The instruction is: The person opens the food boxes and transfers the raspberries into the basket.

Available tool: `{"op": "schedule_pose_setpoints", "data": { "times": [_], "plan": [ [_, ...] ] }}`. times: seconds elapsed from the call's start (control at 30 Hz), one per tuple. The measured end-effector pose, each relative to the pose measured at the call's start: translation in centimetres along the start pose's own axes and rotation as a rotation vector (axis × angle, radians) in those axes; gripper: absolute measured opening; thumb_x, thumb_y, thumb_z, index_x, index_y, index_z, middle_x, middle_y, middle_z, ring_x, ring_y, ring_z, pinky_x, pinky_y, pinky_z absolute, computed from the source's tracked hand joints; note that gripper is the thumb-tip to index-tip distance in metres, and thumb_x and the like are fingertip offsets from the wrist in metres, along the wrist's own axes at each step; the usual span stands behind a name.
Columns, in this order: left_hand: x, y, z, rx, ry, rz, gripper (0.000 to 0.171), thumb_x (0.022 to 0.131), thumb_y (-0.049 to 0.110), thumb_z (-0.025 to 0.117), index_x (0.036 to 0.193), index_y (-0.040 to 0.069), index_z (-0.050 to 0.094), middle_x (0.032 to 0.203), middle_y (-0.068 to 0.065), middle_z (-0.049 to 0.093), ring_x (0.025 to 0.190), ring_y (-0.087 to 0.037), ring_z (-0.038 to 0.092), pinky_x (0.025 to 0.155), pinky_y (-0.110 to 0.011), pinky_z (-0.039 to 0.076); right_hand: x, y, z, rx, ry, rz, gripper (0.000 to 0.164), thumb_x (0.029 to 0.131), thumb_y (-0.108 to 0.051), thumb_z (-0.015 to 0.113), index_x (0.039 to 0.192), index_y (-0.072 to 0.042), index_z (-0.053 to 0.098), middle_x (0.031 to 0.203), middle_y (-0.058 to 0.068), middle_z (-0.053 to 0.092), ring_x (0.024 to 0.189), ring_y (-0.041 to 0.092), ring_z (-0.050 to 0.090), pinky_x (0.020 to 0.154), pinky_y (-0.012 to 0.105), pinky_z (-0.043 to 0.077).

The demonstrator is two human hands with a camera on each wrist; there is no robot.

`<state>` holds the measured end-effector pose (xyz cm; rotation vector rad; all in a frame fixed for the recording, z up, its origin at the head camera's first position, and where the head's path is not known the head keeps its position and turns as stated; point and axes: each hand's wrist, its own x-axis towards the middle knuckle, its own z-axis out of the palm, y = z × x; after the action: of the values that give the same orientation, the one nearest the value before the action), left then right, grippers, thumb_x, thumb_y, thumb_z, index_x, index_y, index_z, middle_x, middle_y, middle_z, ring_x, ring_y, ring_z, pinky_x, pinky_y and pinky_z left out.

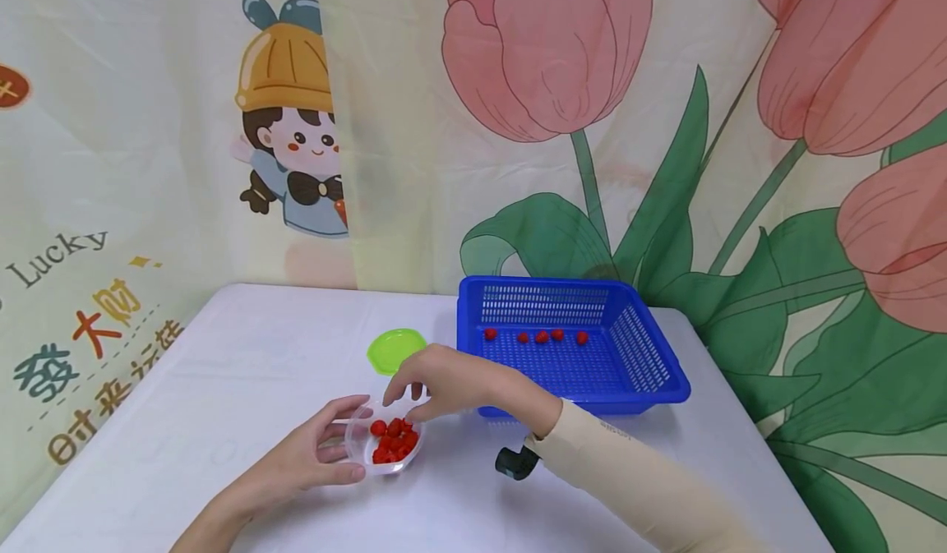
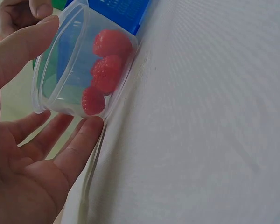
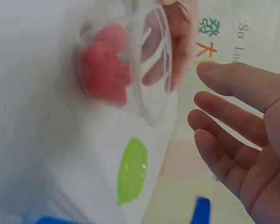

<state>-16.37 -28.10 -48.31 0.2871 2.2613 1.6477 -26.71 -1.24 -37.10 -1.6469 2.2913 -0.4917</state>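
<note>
A clear plastic tub (image 1: 360, 448) stands on the table with several red raspberries (image 1: 395, 444) inside it. My left hand (image 1: 314, 454) holds the tub from its left side, thumb and fingers spread around the wall. In the left wrist view the fingertips touch the clear wall, and raspberries (image 2: 106, 74) show through it. Over the tub's far right rim hovers my right hand (image 1: 444, 380), its fingers loosely bent and apart. The right wrist view shows nothing between the fingers of the right hand (image 3: 242, 126), which is clear of the tub.
A blue plastic basket (image 1: 577, 405) stands right of the tub, with several raspberries (image 1: 542, 337) along its far side. A bright green lid (image 1: 395, 350) lies behind the tub. A black strapped device (image 1: 515, 463) is at the right wrist. A printed curtain (image 1: 399, 126) hangs behind the table.
</note>
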Motion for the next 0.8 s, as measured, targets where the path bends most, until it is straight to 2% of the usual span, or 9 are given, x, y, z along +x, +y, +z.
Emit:
{"op": "schedule_pose_setpoints", "data": {
  "times": [0.17,0.33,0.67,0.8],
  "plan": [
    [-0.1,0.0,-0.1,-0.006,-0.013,0.016,0.09,0.092,0.02,0.084,0.165,0.021,0.03,0.165,-0.015,0.039,0.142,-0.04,0.053,0.102,-0.025,0.055,1.7,0.1,1.8,0.037,-0.047,0.026,0.034,0.095,-0.013,0.083,0.128,-0.015,0.078,0.117,-0.006,0.078,0.094,0.003,0.067,0.08,0.009,0.052],
    [-0.2,-0.1,-0.2,-0.028,-0.025,0.032,0.091,0.092,0.019,0.083,0.165,0.02,0.029,0.165,-0.019,0.037,0.142,-0.043,0.052,0.1,-0.028,0.057,2.7,0.4,3.1,0.039,-0.088,0.018,0.033,0.094,-0.007,0.082,0.126,-0.013,0.078,0.116,-0.004,0.078,0.09,-0.002,0.065,0.08,0.008,0.051],
    [-0.1,-0.1,-0.1,-0.082,-0.048,0.065,0.091,0.094,0.012,0.081,0.166,0.015,0.026,0.163,-0.024,0.037,0.14,-0.044,0.054,0.099,-0.028,0.058,3.7,0.6,4.6,-0.035,-0.128,0.015,0.032,0.093,-0.009,0.083,0.124,-0.019,0.079,0.113,-0.007,0.075,0.095,0.003,0.064,0.082,0.006,0.048],
    [0.0,-0.2,-0.1,-0.097,-0.049,0.041,0.091,0.094,0.011,0.081,0.166,0.018,0.026,0.164,-0.022,0.036,0.14,-0.041,0.055,0.098,-0.029,0.058,3.9,0.5,5.0,-0.077,-0.141,0.009,0.032,0.093,-0.009,0.082,0.123,-0.022,0.08,0.115,-0.011,0.075,0.101,0.001,0.063,0.088,0.006,0.046]
  ]
}}
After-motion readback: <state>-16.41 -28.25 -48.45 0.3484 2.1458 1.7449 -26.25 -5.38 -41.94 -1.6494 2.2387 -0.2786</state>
